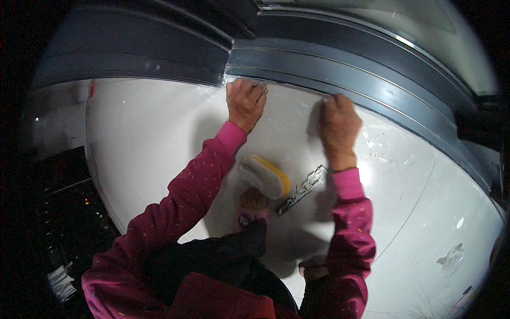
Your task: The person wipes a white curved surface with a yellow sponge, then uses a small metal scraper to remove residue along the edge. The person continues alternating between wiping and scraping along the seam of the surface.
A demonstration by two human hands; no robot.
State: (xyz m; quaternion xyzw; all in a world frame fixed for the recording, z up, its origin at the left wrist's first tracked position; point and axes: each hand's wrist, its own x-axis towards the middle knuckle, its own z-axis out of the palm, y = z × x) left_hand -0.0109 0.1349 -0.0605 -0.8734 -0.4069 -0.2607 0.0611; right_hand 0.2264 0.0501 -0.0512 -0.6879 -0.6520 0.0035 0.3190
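My left hand is closed, with its knuckles against the lower edge of a dark grey metal frame, near the corner where two frame sections meet. To its right my right hand is also curled, its fingertips at the same edge where the frame meets the white floor. Whether either hand holds something thin cannot be told. Between my forearms lies a grey and yellow sponge-like pad. A flat strip with a ragged, dirty surface lies beside it, close to my right wrist.
A glass pane stands behind the frame. My foot in a pink slipper is just below the pad. A crumpled clear plastic piece lies at the right. Dark equipment with small lights and a pale crumpled item are at the left.
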